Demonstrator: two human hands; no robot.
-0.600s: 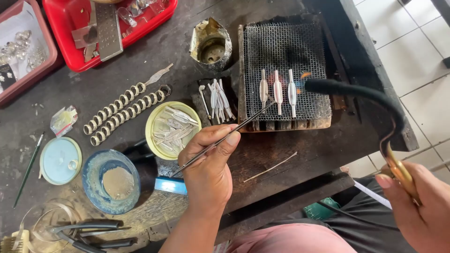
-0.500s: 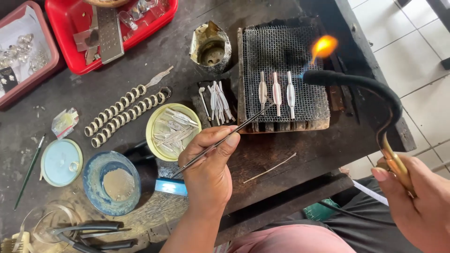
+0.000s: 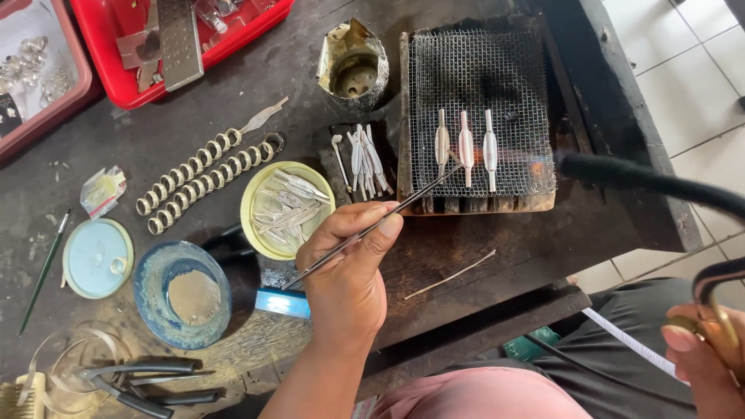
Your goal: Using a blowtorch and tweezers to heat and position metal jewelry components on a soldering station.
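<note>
Head view looks down on my two hands over the dark bench [image 3: 497, 256]. Nearest me, at the lower right edge, my right hand [image 3: 702, 361] is wrapped around the brass handle of the torch [image 3: 644, 177], whose black neck arcs up and left so its tip sits at the right edge of the wire mesh [image 3: 481, 77]. Only a faint glow shows at that tip, so I cannot tell how strong the flame is. My left hand [image 3: 349, 271] is pinched closed on the long tweezers [image 3: 372, 226], thumb and forefinger pressing them. Their tips reach up and right to the mesh, touching or just beside the leftmost of the three silver pieces [image 3: 466, 147] lying side by side, upright in the picture.

I judge this to be the soldering step: steadying a piece while the heat comes in. What follows calls for a still left hand and the torch tip brought nearer those pieces.

Farther left sit a yellow dish [image 3: 285, 200] of silver bits, a blue bowl [image 3: 182, 295], and beyond them a dented tin can [image 3: 353, 66] and a red tray [image 3: 194, 39].
</note>
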